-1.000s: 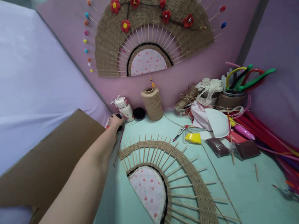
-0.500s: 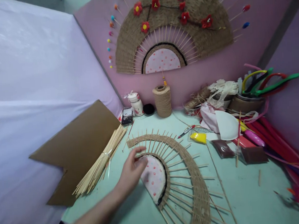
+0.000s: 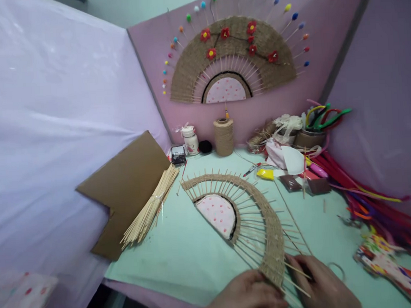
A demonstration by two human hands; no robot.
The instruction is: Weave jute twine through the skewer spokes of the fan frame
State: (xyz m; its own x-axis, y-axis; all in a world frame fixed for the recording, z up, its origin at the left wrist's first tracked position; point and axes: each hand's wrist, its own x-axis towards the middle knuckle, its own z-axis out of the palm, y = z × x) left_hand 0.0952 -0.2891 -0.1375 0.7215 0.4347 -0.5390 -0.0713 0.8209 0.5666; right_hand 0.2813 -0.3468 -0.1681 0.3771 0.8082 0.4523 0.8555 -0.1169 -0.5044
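A half-round woven fan of jute twine and wooden sticks [image 3: 250, 202] lies on the mint table [image 3: 183, 253], with a pink dotted fabric half-circle at its centre. My left hand [image 3: 247, 298] grips the fan's near end at the bottom edge of view, fingers curled on the weave. My right hand [image 3: 321, 284] sits beside it, fingers pinched on the protruding sticks and twine there. A finished fan with red flowers and coloured beads [image 3: 234, 59] hangs on the pink back wall.
A bundle of thin sticks [image 3: 151, 208] lies on a brown cardboard sheet [image 3: 127, 186] at the left. A twine spool [image 3: 224, 136], white bottle [image 3: 190, 139] and small black box [image 3: 178, 154] stand at the back. Craft scraps, packets and coloured pipe cleaners [image 3: 361, 195] crowd the right.
My left hand pulled back from the far bottle area, passed over the fan's centre, and now holds its near end. My right hand has come into view. The view has backed away.
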